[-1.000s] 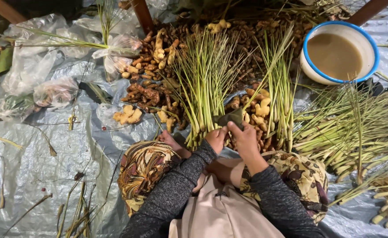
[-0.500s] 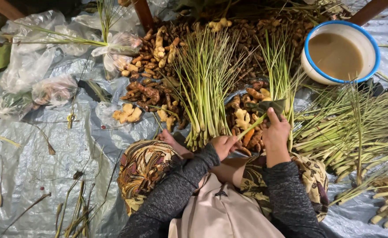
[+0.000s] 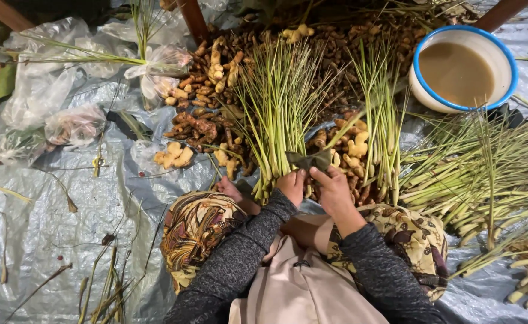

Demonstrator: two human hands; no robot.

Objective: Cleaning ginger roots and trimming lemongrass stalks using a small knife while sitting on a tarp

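My left hand [image 3: 291,185] and my right hand [image 3: 332,188] meet in front of me, both pinching a small dark green folded leaf piece [image 3: 310,159]. Right above them lies a bundle of lemongrass stalks [image 3: 279,108], with a thinner bundle [image 3: 384,120] to its right. Pale ginger pieces [image 3: 352,147] and brown rhizomes [image 3: 201,123] are heaped behind the hands. My knees in patterned cloth [image 3: 195,231] frame both arms.
A white bowl with a blue rim [image 3: 463,67] holds brown liquid at the upper right. More lemongrass [image 3: 486,168] lies at the right. Plastic bags [image 3: 72,123] sit at the left on the grey tarp [image 3: 54,222]. Dry stalks [image 3: 105,288] lie at the lower left.
My right hand reached out to the right among the ginger, then came back to the left hand. Both hands now hold the folded leaf piece.
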